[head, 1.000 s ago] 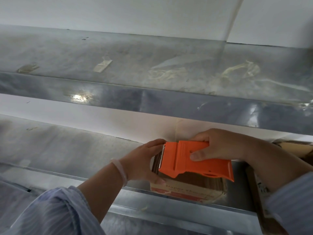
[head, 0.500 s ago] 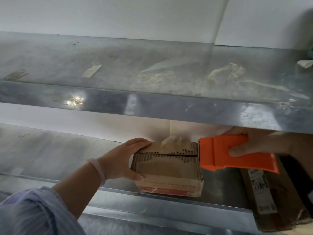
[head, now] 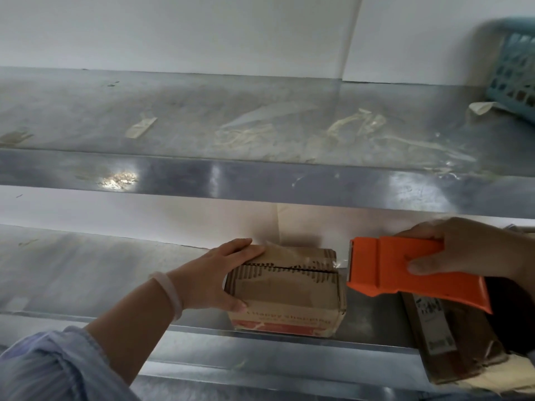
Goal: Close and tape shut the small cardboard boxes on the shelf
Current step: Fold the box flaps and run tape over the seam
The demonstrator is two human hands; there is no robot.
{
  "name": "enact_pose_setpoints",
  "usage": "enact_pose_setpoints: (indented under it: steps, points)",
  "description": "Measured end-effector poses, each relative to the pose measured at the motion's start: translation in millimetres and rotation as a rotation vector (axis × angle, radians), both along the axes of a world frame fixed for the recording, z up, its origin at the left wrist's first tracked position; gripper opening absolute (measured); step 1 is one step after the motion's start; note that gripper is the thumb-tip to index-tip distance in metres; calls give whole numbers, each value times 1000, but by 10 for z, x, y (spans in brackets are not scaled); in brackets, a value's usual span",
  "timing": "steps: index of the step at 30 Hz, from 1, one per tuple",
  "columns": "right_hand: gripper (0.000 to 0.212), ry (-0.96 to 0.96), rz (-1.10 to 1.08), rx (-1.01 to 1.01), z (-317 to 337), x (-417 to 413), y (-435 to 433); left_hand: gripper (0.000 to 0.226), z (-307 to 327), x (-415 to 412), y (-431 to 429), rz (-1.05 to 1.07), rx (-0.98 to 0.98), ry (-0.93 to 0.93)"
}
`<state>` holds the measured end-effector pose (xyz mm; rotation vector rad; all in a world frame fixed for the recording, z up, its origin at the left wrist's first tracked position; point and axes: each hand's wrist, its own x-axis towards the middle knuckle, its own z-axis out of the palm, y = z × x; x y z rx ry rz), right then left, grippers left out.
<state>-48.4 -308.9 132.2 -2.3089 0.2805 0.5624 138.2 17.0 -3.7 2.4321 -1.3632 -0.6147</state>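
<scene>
The small cardboard box (head: pixel 285 287) sits at lower centre on the lower shelf (head: pixel 86 270), flaps down. The left hand (head: pixel 214 279) clasps its left end, fingers over the top and thumb on the front. The right hand (head: pixel 463 250) has its grip wrapped round the orange tape dispenser (head: pixel 405 273), just right of the box. Best, I judge, to keep the box pinned, pull the tape taut, tear it off and rub the end down. A second ago the dispenser lay over the box top; now it is clear of it.
</scene>
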Motion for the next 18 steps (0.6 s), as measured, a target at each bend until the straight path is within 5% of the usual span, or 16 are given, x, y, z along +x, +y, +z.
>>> enact_pose_setpoints:
  steps: [3,9,14,18]
  points:
    - [33,-89,-21,-115,-63,-93,-153,112,-17,-22,-62,-11,45,12]
    - [92,-120,-174,168,-161,-173,-170,106,92,-189,-225,183,-72,-76]
    - [93,-152,-145,202,-234,-146,-99,81,162,-419,-559,45,-120,-310]
    - [86,-202,-131,267,-227,-128,-101,74,128,-438,-636,90,-95,-277]
